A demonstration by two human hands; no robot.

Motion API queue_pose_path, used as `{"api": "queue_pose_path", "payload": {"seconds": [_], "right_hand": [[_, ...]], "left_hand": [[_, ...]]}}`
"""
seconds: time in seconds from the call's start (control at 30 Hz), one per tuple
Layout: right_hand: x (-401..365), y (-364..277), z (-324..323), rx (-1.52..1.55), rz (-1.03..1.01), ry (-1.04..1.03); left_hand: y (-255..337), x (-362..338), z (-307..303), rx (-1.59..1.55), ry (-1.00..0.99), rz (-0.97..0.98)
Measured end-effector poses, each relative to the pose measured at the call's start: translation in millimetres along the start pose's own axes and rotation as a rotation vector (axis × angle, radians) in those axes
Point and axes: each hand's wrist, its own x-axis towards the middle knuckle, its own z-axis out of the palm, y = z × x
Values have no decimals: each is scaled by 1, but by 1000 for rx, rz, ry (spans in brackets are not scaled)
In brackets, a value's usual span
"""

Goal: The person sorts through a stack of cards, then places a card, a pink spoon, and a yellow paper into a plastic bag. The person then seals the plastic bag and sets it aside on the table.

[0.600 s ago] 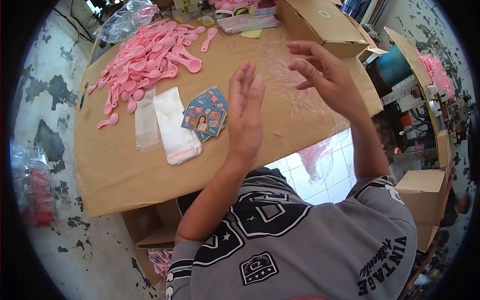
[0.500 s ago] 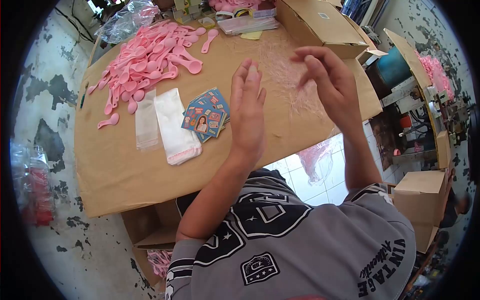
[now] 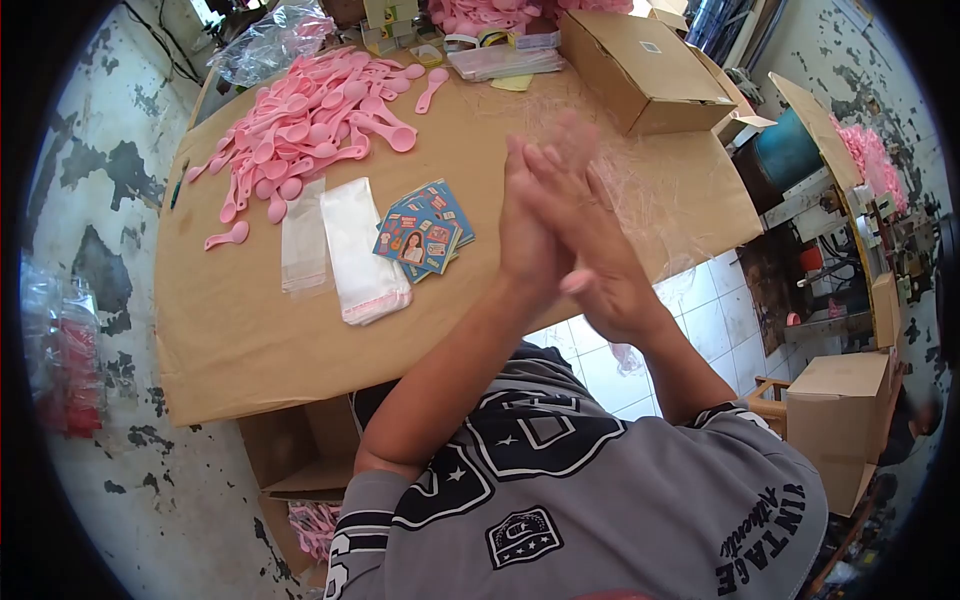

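Note:
In front of my body, above the table edge, my left hand (image 3: 532,245) and my right hand (image 3: 612,265) meet palm to palm. Fingers on both are stretched out, and I see nothing held; the fingertips are blurred. Left of them lies a small fanned stack of blue printed cards (image 3: 425,235). Beside the cards is a stack of white-backed clear plastic sleeves (image 3: 365,260), with a thinner clear sleeve (image 3: 304,245) at its left. A large heap of pink plastic spoons (image 3: 310,120) covers the table's far left, and a single spoon (image 3: 228,236) lies apart in front.
Brown paper covers the table (image 3: 250,350). A cardboard box (image 3: 645,75) stands at the back right, with crumpled clear film (image 3: 640,190) in front of it. Packs of plastic bags (image 3: 505,62) and tape lie at the back. Another carton (image 3: 840,400) stands at the right.
My hands were apart, the right one raised near the box; now they have come together palm to palm. The things on the table lie as before, with the view slightly shifted.

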Motion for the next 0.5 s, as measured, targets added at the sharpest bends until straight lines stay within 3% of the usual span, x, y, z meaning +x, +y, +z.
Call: {"api": "queue_pose_path", "payload": {"seconds": [0.1, 0.17, 0.2, 0.3, 0.37, 0.4, 0.5], "right_hand": [[5, 49, -4, -264, 174, 185], [9, 75, -39, -32, 229, 501], [19, 71, -62, 68, 269, 684], [56, 41, -129, 349, -77, 1015], [87, 2, -158, 444, -244, 1288], [76, 10, -201, 725, -434, 965], [88, -4, -241, 706, -451, 844]], "left_hand": [[-14, -29, 15, -72, -189, -160], [-21, -46, 21, 52, -325, -290], [-21, -54, 27, 133, -383, -240], [-35, -53, 12, 519, -393, -144], [-45, -42, 16, 523, -366, -142], [-48, -35, 20, 541, -379, -126], [-60, -24, 34, 517, -509, -73]]}}
